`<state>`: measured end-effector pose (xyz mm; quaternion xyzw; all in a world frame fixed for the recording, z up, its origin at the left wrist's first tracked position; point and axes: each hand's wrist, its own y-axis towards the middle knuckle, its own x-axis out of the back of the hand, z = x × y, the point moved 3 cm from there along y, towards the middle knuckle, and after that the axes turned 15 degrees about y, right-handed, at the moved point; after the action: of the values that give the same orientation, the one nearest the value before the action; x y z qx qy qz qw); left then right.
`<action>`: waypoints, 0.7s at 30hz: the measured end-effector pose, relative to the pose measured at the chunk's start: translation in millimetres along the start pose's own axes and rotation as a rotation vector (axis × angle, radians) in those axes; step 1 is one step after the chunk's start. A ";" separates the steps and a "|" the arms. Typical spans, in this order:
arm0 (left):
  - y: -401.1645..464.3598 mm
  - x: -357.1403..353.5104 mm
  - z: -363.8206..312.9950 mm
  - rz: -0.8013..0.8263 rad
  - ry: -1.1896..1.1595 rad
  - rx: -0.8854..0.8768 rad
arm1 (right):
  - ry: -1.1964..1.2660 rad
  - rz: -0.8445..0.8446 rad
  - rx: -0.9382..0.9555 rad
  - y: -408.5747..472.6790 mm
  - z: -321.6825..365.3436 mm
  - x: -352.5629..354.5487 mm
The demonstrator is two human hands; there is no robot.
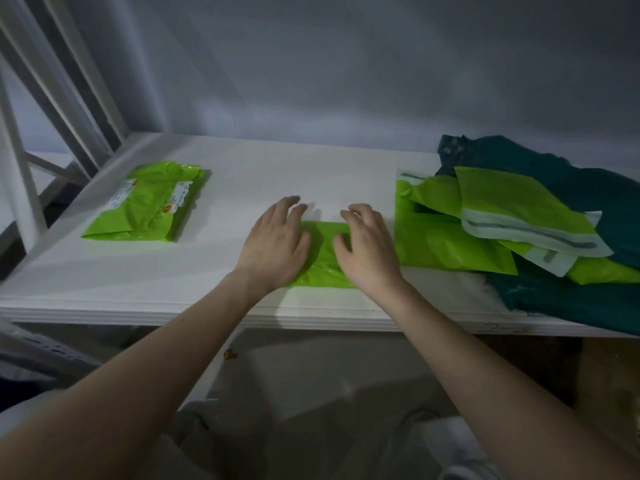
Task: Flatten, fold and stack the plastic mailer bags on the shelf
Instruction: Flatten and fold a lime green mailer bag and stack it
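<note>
A folded lime-green mailer bag [323, 258] lies near the front middle of the white shelf [242, 174]. My left hand [277, 237] presses flat on its left part, fingers spread and reaching past its far edge. My right hand [367, 240] presses on its right part, fingers slightly bent. To the left lies a stack of folded green mailer bags [149, 206] with white labels on top. On the right sits a loose pile of unfolded green mailers [467, 223] over dark teal mailers [588, 188].
The shelf's back wall [346, 64] is pale grey. White frame bars [52, 81] rise at the left. Below the shelf's front edge [311, 318] the floor area is dim, with pale objects.
</note>
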<state>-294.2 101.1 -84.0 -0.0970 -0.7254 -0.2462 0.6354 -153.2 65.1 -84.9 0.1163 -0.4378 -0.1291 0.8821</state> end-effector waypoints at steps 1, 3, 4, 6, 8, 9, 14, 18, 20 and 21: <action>1.5 -4.6 -4.5 0.010 0.001 -0.036 | -0.028 0.024 0.044 1.2 5.0 -6.5; 2.2 -18.7 -9.3 0.072 0.018 -0.103 | -0.080 0.154 0.077 0.5 9.9 -21.0; 1.7 -27.1 -9.5 0.107 0.050 -0.134 | -0.107 0.219 0.074 -0.3 7.9 -27.4; 0.1 -41.0 -6.9 0.178 0.120 -0.176 | -0.165 0.305 0.064 -0.9 -0.7 -34.8; -1.6 -48.5 -5.1 0.204 0.139 -0.170 | -0.198 0.326 0.061 -0.9 -5.7 -36.0; -2.3 -50.1 -5.0 0.205 0.145 -0.167 | -0.201 0.328 0.060 -1.5 -4.9 -35.4; -1.8 -57.2 -1.7 0.203 0.184 -0.183 | -0.189 0.341 0.041 -4.7 -3.8 -36.2; -4.7 -49.4 -5.2 0.185 0.118 -0.111 | -0.204 0.342 0.013 -4.8 -4.6 -35.2; -7.6 -43.3 -5.1 0.182 0.016 -0.001 | -0.215 0.307 -0.002 -6.2 -4.1 -35.2; -8.9 -40.8 -5.0 0.191 -0.012 0.035 | -0.215 0.289 -0.023 -6.6 -4.9 -34.7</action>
<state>-286.8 98.0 -125.3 -0.1562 -0.7207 -0.1713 0.6533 -170.3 70.8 -115.5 0.0276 -0.5405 -0.0175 0.8407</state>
